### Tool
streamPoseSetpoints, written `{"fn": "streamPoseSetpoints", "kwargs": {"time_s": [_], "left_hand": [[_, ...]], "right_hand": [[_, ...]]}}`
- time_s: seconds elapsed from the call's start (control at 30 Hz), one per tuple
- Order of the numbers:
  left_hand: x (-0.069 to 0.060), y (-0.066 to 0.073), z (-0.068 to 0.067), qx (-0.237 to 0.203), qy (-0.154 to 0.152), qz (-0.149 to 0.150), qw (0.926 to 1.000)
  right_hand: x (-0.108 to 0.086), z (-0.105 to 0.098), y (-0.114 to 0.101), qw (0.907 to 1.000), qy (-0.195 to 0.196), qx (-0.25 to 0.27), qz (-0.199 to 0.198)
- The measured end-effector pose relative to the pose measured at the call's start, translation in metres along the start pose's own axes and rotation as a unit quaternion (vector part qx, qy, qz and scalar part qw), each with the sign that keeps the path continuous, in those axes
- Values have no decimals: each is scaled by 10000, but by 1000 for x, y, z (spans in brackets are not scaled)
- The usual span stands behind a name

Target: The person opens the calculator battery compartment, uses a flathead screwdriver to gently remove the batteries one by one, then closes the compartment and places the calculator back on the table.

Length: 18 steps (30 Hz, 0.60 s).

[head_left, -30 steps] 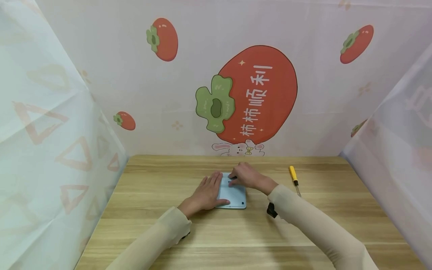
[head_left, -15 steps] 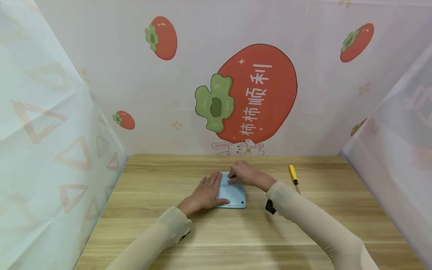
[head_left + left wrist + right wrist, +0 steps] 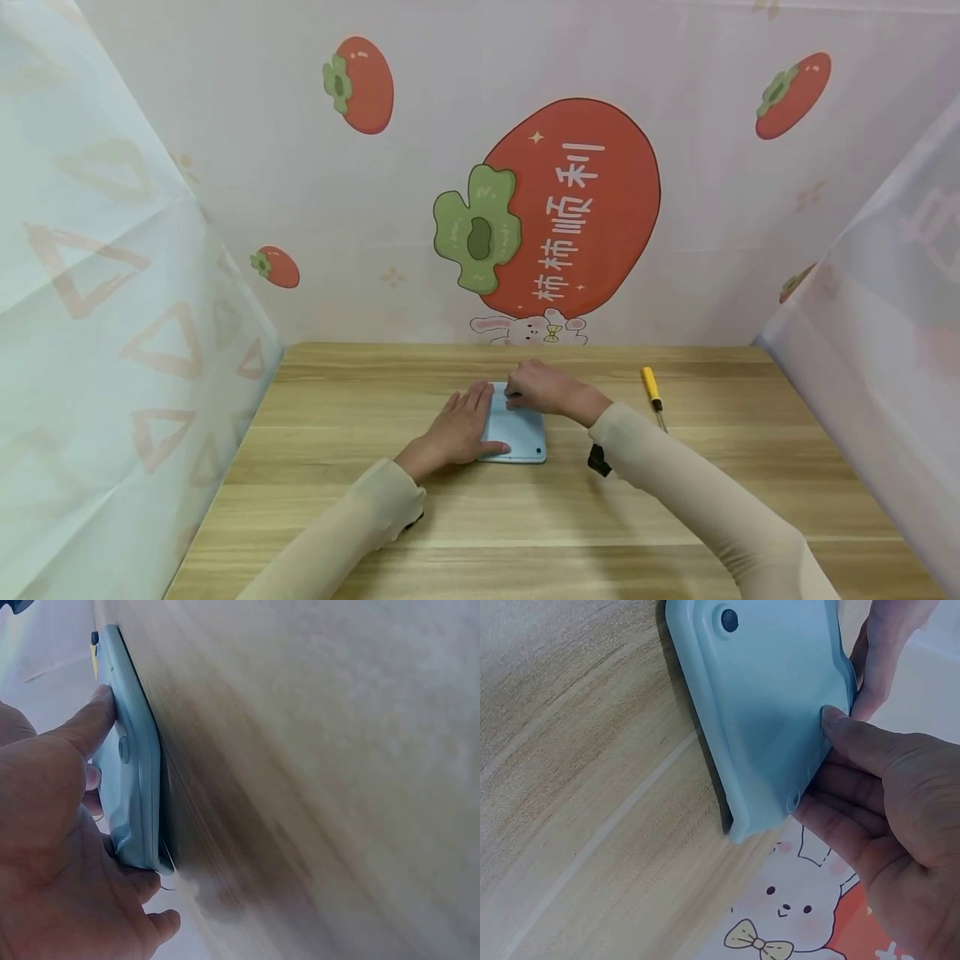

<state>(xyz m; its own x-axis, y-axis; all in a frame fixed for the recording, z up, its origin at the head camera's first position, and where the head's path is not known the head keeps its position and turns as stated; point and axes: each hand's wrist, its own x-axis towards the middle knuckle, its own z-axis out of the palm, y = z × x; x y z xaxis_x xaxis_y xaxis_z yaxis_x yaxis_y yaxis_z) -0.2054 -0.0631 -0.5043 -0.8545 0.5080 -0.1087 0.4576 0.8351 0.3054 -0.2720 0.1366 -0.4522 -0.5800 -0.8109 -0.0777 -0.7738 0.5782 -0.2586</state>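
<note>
A light-blue flat plastic device (image 3: 521, 437) with rounded corners lies on the wooden table. One corner carries a round dark spot, which shows larger in the right wrist view on the device (image 3: 772, 697). My left hand (image 3: 459, 429) rests across its left part, fingers straight and thumb along the near edge; in the left wrist view the thumb (image 3: 94, 720) touches the rim. My right hand (image 3: 547, 390) is at the upper part, fingers curled and thumb bent toward them beside a small dark mark. The right thumb (image 3: 847, 731) touches the surface; what lies between thumb and fingers is hidden.
A screwdriver (image 3: 652, 387) with a yellow and black handle lies to the right, its shaft pointing toward me. Behind the wooden table (image 3: 360, 375) rises a backdrop (image 3: 420, 83) printed with persimmons and a rabbit. White sheets (image 3: 112, 333) stand at both sides.
The right hand has shifted slightly to the left over the device, its fingers curling a little more. The left hand and the screwdriver stay where they were.
</note>
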Motion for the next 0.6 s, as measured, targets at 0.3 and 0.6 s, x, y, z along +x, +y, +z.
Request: {"fn": "streamPoseSetpoints", "kwargs": {"time_s": [0.3, 0.6], "left_hand": [[0, 0, 0, 14, -7, -50, 10000], [1, 0, 1, -2, -97, -129, 9999]], "right_hand": [[1, -1, -3, 9997, -138, -177, -7], [2, -2, -5, 9987, -273, -406, 115]]}}
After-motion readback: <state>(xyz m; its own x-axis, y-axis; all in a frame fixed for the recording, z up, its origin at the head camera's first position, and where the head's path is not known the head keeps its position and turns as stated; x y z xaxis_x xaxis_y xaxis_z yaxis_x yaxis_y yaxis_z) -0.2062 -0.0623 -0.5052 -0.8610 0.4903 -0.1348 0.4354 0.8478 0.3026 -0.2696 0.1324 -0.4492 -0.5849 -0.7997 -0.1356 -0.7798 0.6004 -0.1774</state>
